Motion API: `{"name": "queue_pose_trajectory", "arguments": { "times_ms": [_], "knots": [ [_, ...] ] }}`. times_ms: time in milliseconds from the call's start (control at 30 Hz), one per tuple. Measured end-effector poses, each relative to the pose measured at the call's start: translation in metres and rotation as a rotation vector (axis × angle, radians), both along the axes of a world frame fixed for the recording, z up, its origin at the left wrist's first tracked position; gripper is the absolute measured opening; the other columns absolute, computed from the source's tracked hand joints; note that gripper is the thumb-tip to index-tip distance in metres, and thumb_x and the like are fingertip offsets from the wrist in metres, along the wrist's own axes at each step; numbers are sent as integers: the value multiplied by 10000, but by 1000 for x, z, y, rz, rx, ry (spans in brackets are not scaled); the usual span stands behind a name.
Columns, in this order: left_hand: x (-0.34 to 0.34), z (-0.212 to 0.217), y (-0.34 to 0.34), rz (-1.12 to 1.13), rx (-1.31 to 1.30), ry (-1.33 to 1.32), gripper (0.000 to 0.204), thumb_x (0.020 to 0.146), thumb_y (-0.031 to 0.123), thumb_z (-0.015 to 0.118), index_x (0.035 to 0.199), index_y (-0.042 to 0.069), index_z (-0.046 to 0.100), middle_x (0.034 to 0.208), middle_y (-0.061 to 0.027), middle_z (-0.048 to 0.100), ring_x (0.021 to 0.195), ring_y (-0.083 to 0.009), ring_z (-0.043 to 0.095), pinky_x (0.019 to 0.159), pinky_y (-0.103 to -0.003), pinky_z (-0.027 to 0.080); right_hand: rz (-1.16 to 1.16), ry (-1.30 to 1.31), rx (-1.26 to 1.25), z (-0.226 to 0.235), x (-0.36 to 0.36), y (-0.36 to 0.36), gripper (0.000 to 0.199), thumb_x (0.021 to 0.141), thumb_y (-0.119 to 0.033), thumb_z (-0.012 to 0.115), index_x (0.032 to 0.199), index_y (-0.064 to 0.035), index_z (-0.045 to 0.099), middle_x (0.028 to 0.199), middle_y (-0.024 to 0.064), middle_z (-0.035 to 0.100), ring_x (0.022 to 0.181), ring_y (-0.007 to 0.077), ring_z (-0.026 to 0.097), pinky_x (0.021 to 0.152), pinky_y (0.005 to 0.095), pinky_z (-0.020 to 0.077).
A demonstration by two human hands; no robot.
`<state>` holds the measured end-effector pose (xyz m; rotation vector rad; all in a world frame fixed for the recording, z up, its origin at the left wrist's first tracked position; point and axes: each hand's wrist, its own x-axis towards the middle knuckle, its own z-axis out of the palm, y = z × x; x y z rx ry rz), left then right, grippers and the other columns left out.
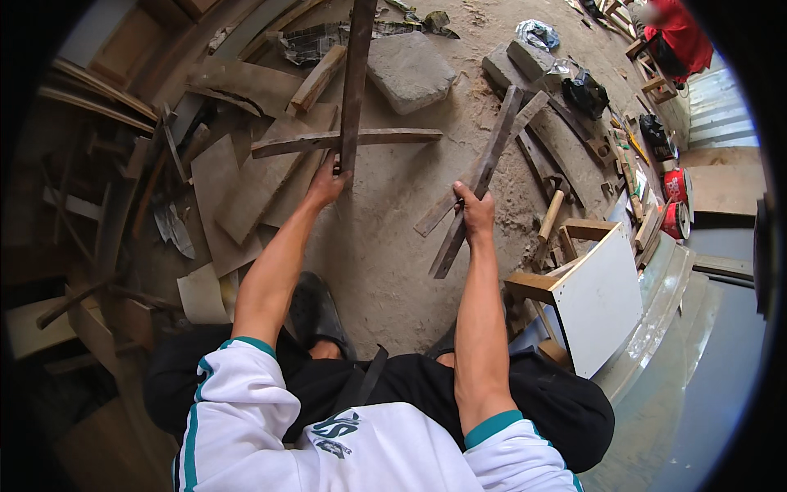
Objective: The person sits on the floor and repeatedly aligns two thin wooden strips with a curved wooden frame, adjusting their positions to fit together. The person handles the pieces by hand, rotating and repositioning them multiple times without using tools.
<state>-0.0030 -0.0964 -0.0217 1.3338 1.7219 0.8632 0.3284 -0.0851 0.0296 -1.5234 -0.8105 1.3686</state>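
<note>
My left hand (329, 182) is closed around the lower end of a long dark wooden strip (356, 78) that points away from me. A slightly bowed wooden strip (393, 138) crosses it just beyond my fingers; whether the two are fastened together I cannot tell. To the right, my right hand (477, 211) grips a second crossed pair, at the middle of a dark wooden strip (497, 143). A lighter wooden strip (434, 215) crosses under it at a narrow angle. Both pairs are held above the dirt floor, in front of my knees.
Loose boards (215, 193) and scrap wood crowd the left side. A flat stone block (410, 72) lies ahead. On the right are a hammer (552, 215), a white-topped wooden frame (600, 299), red-and-white tins (675, 187) and glass sheets (656, 385). Someone in red (684, 37) sits far right.
</note>
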Motion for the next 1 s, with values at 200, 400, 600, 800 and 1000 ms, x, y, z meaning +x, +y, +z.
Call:
{"name": "queue_pose_trajectory", "arguments": {
  "times_ms": [200,400,600,800,1000],
  "knots": [
    [6,4,-12,-14,-46,-18,572,887,114,688,1390,50,423,1145,-172,655,1067,-279,648,888,-388,504,-2,11,-19,-2,6,-4,278,810,-168,785,971,0,633,816,49,658,633,134,609,533,258,502],
    [16,-15,-21,109,83,22,567,889,125,687,1381,63,413,1117,-145,675,1042,-289,660,875,-399,512,9,7,-35,-18,-5,-16,302,811,-194,790,980,9,644,826,50,661,652,149,617,583,281,502],
    [24,-25,-20,161,164,84,544,901,156,693,1365,82,420,1117,-145,679,1041,-291,662,854,-403,521,59,-248,-116,-69,-12,-26,349,791,-224,823,976,6,638,855,69,683,697,155,617,660,318,504],
    [18,-27,-21,184,132,90,530,906,147,683,1363,85,423,1112,-146,682,1021,-288,670,838,-406,523,108,-418,-160,-81,-28,-38,536,752,-304,819,1125,35,636,1039,201,709,971,324,684,870,398,505],
    [20,-24,-22,169,159,124,528,908,176,682,1362,88,426,1112,-142,684,1027,-294,669,846,-407,518,135,-625,-95,-93,-30,-46,486,785,-336,791,1111,-9,637,1013,223,692,965,378,672,863,426,501]
  ]
}}
